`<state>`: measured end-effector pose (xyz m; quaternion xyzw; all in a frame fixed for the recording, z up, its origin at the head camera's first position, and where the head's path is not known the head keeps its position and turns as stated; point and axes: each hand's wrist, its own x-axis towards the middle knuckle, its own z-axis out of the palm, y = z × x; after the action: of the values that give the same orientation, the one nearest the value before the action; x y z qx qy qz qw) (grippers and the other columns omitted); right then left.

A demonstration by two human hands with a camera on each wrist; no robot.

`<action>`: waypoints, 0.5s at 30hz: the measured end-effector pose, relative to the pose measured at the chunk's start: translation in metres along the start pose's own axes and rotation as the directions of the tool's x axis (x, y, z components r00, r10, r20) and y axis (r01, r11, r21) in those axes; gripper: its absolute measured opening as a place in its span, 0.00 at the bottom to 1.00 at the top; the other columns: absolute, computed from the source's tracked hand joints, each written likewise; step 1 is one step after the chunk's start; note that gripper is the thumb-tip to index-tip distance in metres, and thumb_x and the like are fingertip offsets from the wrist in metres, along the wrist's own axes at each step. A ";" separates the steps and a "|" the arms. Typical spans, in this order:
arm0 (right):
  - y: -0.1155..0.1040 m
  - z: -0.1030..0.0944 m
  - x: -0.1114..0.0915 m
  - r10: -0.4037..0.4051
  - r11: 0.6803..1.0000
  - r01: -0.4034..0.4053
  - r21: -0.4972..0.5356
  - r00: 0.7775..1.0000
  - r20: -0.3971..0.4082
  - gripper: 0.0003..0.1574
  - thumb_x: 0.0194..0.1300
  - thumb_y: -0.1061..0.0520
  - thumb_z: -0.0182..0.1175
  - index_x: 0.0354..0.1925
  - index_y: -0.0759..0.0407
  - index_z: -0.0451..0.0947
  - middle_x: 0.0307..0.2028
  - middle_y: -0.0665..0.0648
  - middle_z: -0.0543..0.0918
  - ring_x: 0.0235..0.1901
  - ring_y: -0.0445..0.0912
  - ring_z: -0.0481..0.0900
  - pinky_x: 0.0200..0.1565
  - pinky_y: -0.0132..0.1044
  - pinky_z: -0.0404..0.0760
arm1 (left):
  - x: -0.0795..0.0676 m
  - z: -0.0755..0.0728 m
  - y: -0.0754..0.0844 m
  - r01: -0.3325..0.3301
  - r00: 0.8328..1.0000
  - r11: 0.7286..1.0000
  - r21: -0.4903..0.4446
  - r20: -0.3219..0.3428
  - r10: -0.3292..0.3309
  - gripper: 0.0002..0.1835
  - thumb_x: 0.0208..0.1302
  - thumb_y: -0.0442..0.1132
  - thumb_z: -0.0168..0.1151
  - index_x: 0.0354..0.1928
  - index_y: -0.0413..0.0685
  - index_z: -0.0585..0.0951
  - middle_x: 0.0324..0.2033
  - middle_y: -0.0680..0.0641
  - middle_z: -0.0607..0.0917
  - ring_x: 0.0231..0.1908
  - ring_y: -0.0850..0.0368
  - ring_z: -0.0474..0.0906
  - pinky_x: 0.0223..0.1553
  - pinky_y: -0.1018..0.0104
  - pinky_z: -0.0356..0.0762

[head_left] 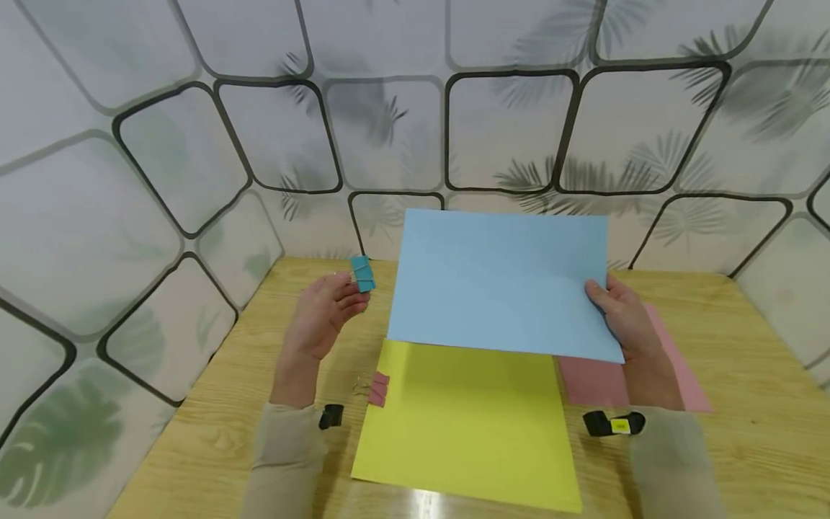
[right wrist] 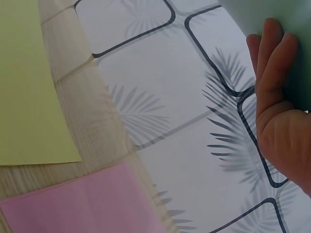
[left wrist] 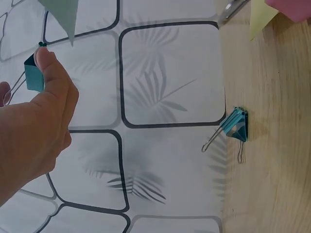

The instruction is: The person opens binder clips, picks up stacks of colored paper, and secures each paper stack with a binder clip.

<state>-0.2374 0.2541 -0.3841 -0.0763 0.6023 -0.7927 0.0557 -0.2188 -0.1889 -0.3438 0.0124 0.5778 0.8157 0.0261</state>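
A teal binder clip (head_left: 362, 274) is pinched by its wire handle in my left hand (head_left: 322, 314), to the left of a light blue sheet of paper (head_left: 499, 281). My right hand (head_left: 624, 317) grips that sheet at its right edge, thumb on the near face and fingers behind. The sheet is raised and tilted above a yellow sheet (head_left: 473, 425) lying on the table. On the left edge of the yellow sheet sits a pink binder clip (head_left: 379, 389). A pink sheet (head_left: 593, 382) lies to the right, partly covered by the blue sheet and my right forearm.
A second teal binder clip (left wrist: 236, 125) rests on the wooden table (head_left: 214, 447) in the left wrist view. Patterned wall covering (head_left: 395, 137) rises behind the table and on its left side.
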 end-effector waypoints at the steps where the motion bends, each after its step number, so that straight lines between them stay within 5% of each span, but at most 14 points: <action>1: -0.001 0.000 -0.001 -0.003 1.000 0.003 -0.001 1.000 0.002 0.32 0.77 0.52 0.51 0.72 0.55 0.54 0.39 0.45 0.87 0.34 0.39 0.87 0.34 0.32 0.86 | 0.001 0.001 -0.001 0.009 1.000 1.000 -0.020 0.005 -0.008 0.11 0.78 0.39 0.48 0.49 0.37 0.70 0.34 0.49 0.81 0.35 0.58 0.84 0.43 0.70 0.83; 8: -0.002 0.003 -0.002 -0.009 1.000 0.009 0.000 1.000 0.021 0.30 0.77 0.52 0.51 0.71 0.53 0.56 0.39 0.46 0.87 0.34 0.41 0.88 0.34 0.34 0.86 | 0.003 -0.002 -0.007 0.030 0.999 0.998 -0.054 0.042 -0.028 0.13 0.77 0.40 0.49 0.49 0.37 0.77 0.36 0.47 0.86 0.38 0.56 0.86 0.45 0.67 0.84; 15: -0.003 0.003 -0.003 -0.028 1.000 0.028 0.001 1.000 0.006 0.17 0.77 0.53 0.50 0.62 0.47 0.66 0.38 0.46 0.88 0.33 0.40 0.87 0.33 0.33 0.86 | 0.004 0.001 -0.006 0.023 0.997 1.000 -0.011 0.073 -0.022 0.15 0.77 0.41 0.51 0.50 0.34 0.78 0.35 0.46 0.87 0.36 0.56 0.86 0.44 0.66 0.85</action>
<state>-0.2335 0.2531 -0.3805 -0.0873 0.6006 -0.7934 0.0465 -0.2225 -0.1858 -0.3496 0.0356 0.5716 0.8178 0.0563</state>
